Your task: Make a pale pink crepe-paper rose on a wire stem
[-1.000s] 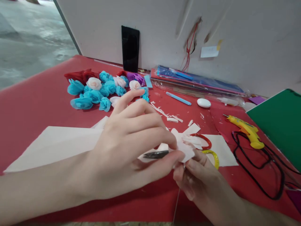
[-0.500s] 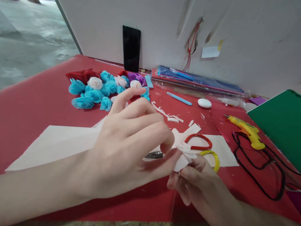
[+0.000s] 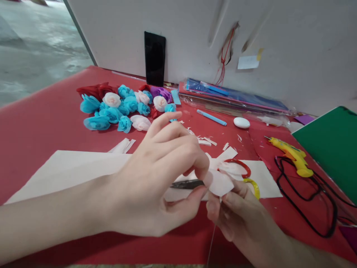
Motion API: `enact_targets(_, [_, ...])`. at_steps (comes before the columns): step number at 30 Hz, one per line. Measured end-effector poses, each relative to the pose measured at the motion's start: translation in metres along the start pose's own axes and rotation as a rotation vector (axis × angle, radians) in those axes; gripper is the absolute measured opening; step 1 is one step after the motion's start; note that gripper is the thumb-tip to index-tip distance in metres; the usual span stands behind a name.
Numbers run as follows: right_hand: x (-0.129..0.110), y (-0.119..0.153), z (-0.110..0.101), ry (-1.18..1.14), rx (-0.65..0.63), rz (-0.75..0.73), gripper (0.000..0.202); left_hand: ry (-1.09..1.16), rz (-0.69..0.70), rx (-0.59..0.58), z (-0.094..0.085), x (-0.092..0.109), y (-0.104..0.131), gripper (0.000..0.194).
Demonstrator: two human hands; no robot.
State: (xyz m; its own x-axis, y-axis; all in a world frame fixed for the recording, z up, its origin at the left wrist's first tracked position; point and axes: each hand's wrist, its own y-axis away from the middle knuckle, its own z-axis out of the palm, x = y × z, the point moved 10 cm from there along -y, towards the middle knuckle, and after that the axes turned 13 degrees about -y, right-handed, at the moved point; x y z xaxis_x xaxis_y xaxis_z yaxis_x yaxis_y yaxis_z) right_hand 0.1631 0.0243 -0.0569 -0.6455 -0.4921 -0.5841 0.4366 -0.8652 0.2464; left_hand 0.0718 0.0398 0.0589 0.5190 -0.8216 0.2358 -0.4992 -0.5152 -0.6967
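Craft wkspace: fabric-look/paper flwrs, scissors, glue gun, scraps, red tbl.

Two hands, roughly twenty flowers

We see a single flower of thin, pale pink, almost white paper, pinched low down by the right hand, its base hidden among those fingers. One broad, smooth petal spreads toward us, gently curved, with a blunt corner at its lower edge. Above the right thumb, further petals fan out in loose folds. The flower's near side sits right at the left hand's curled index finger; whether they touch, we cannot tell.
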Motion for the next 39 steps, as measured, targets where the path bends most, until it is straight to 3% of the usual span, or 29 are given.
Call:
enact_targets(10, [0.004, 0.001, 0.001, -0.034, -0.018, 0.024, 0.009, -0.08, 0.083, 0.008, 0.002, 0.004, 0.005, 0.025])
enact_targets(15, [0.005, -0.001, 0.0, 0.023, -0.004, 0.025, 0.02, -0.12, 0.057, 0.014, 0.005, 0.002, 0.006, 0.015])
enact_targets(20, [0.006, -0.001, -0.003, 0.065, 0.009, 0.014, 0.017, -0.165, 0.029, 0.035, 0.001, -0.003, 0.006, 0.01])
enact_targets(39, [0.0, 0.004, -0.004, 0.095, 0.002, -0.038, 0.011, -0.03, 0.012, 0.002, -0.007, -0.013, -0.001, 0.018])
